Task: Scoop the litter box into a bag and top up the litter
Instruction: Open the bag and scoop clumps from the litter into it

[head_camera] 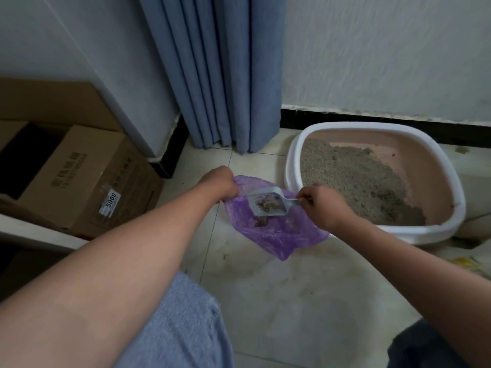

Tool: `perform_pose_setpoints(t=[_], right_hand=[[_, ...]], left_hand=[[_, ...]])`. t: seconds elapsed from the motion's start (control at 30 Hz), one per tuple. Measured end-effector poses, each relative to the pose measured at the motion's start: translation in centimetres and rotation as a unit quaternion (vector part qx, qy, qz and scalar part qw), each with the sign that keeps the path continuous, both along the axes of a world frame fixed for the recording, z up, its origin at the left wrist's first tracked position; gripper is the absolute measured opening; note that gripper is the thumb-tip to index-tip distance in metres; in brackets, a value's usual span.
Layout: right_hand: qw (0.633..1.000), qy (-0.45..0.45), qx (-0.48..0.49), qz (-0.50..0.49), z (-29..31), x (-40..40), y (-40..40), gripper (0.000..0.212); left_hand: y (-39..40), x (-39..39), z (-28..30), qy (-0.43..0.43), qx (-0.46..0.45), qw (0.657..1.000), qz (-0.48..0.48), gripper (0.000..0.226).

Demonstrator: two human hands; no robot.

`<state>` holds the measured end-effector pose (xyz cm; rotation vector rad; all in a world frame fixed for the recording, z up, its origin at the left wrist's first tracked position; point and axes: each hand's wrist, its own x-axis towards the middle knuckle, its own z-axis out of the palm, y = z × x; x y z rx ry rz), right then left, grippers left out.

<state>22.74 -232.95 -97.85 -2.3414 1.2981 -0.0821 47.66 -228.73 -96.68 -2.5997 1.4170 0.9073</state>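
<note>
Your right hand (322,205) pinches the scoop (267,204) handle; its long axis runs left over the bag (279,235) mouth, which your left hand (219,184) grips open.

Fingers buried, edges clipping the scene

The left hand (219,183) curls its fingers into the purple bag (276,232) rim, fingertips out of sight; the right hand (322,203) covers the scoop (267,204) handle's end. The bag hides the litter box (372,181) near-left corner. Print on the cardboard box (74,179) is too blurred to read apart from a "5008" label, and the left edge crops the box. The curtain (212,75) runs off the top.
</note>
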Motion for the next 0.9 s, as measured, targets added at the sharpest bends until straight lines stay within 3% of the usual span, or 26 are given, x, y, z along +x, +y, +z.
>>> perform_pose_setpoints(t=[0.2, 0.43, 0.63, 0.9], right_hand=[[0.999, -0.025, -0.036, -0.001, 0.1, -0.9, 0.5, 0.022], [0.998, -0.035, 0.009, -0.056, 0.4, -1.5, -0.4, 0.015], [0.986, -0.068, 0.065, -0.141, 0.6, -2.5, -0.8, 0.024], [0.960, -0.061, 0.089, -0.259, 1.0, -6.8, -1.5, 0.034]], left_hand=[[-0.6, -0.3, 0.1, 0.008, 0.000, 1.000, 0.001, 0.021], [-1.0, -0.8, -0.3, 0.044, -0.026, 0.999, -0.009, 0.022], [-1.0, -1.3, -0.6, 0.080, -0.110, 0.991, -0.007, 0.042], [-2.8, -5.6, -0.7, 0.001, -0.196, 0.975, -0.105, 0.063]])
